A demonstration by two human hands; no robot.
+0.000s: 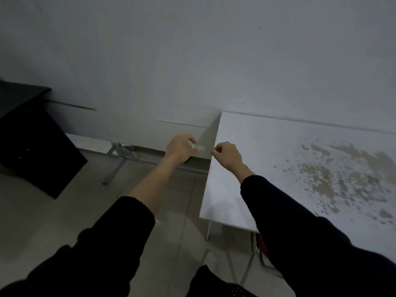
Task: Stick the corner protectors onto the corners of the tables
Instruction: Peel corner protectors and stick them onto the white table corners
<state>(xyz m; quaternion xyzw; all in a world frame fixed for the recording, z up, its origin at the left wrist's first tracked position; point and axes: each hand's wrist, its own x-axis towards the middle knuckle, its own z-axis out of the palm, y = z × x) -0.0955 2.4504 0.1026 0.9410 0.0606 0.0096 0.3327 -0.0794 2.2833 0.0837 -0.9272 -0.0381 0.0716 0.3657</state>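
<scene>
While pinched — no legible writing — corner protector (198,147).

Both arms in black long sleeves, soft matte fabric, knit-like. Left sleeve (120,228) pushed up, forearm bare from cuff to wrist; cuff edge thick, slightly rolled. Right sleeve (300,221) reaches wrist, cuff snug, faint folds along length. Left hand (179,148) bare, no glove; thin pale ring-like band on one finger, too blurred to confirm. Right hand (227,154) bare, no glove. Dark garment (214,286) at bottom centre, small pale dotted pattern.
</scene>
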